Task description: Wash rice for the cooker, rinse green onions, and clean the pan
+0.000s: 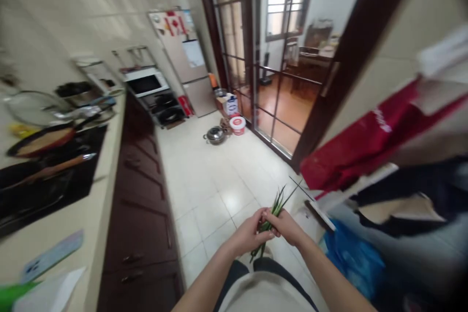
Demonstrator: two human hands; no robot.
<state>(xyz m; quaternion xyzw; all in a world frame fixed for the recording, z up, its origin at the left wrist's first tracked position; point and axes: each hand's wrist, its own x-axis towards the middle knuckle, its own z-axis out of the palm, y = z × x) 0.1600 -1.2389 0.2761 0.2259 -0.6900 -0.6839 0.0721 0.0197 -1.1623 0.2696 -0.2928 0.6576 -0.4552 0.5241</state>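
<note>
A small bunch of green onions [278, 203] is held upright in front of my body, over the floor. My left hand [252, 235] is closed round the bunch from the left. From the other side my right hand [284, 225] grips the same stalks, and the fingers of both hands meet. Thin green tips stick up above the hands, and the lower ends show below them. The fingers partly hide the middle of the bunch.
On the left runs a counter [106, 204] with a frying pan [47, 139], a stove and a phone [53, 256]. A lidded pot [215, 135] and a white-lidded tub [237, 126] stand on the floor. To the right hang a red apron [361, 144] and, lower, a blue plastic bag [353, 253].
</note>
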